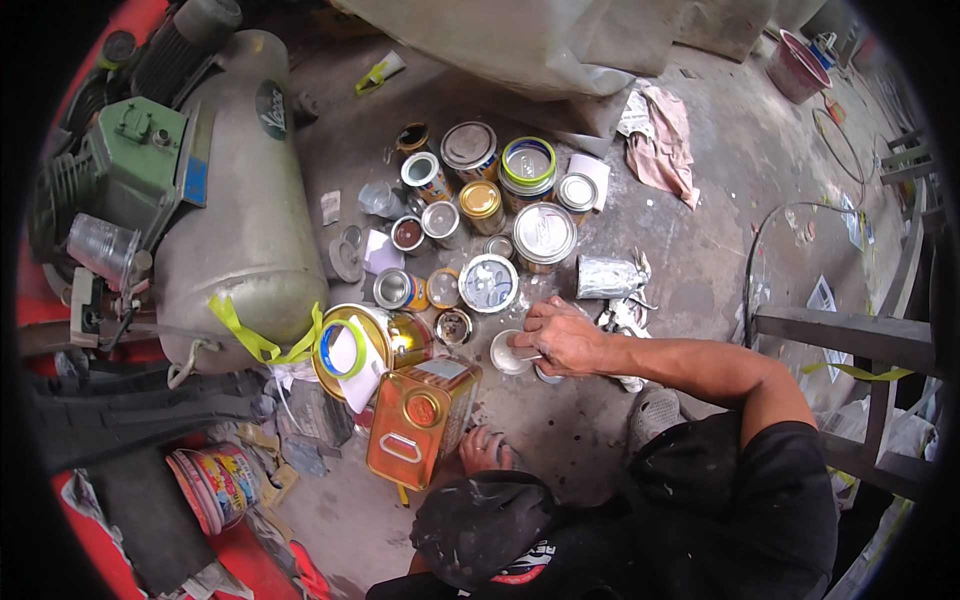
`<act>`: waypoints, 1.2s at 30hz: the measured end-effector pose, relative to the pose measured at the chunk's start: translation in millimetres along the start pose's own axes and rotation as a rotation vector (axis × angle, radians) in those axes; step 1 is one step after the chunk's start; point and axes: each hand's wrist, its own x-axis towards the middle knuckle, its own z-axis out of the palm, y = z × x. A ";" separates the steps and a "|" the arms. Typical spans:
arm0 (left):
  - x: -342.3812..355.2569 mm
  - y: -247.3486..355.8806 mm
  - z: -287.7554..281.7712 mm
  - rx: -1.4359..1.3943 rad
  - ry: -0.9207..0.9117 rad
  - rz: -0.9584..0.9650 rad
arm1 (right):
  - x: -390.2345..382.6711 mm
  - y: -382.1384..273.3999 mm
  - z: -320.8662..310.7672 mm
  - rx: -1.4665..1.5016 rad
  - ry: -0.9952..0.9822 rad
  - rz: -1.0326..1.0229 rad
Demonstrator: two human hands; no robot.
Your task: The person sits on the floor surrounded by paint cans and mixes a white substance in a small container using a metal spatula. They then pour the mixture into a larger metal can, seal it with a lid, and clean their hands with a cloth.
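- Cap (482,530), black with pale flecks, nearest us; it covers part of the print on the black shirt (720,500), cutting the lettering short.
- Left hand (484,450): fingers slightly spread, low beside the orange tin (405,430). The cap crowds its near edge; we cannot tell whether it holds anything.
- Bucket (215,485) at left, tipped over, its bright label boldly printed.
- Right hand (562,338): fingers curled, knuckles up, at the edge of the white cup (505,352). The cup lies just left of and below the fingertips. Something thin and pale shows there; we cannot tell if the fingers grip that or the rim.
- Paint cans (545,235) stand clustered beyond; wraparound labels show only as slivers to us.
- Compressor tank (235,190), far left: dark oval badge (271,110) with pale script.
- Farthest: pink cloth (668,140), grey sheet (520,40) cut off by the upper edge, dark red pail (797,68).
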 end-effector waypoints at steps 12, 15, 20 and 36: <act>-2.5 0.8 0.3 -0.007 0.010 -0.015 | 0.4 -2.1 -1.4 0.041 -0.008 -0.010; 0.9 2.6 -1.6 -0.019 0.009 -0.007 | -3.5 1.4 5.7 0.032 -0.076 -0.015; -1.6 0.6 2.1 0.008 0.024 -0.012 | 0.3 3.8 -0.2 -0.042 -0.045 -0.046; -2.7 7.8 -11.7 -0.062 -0.031 -0.164 | 8.1 -6.1 -9.2 -0.001 -0.257 -0.057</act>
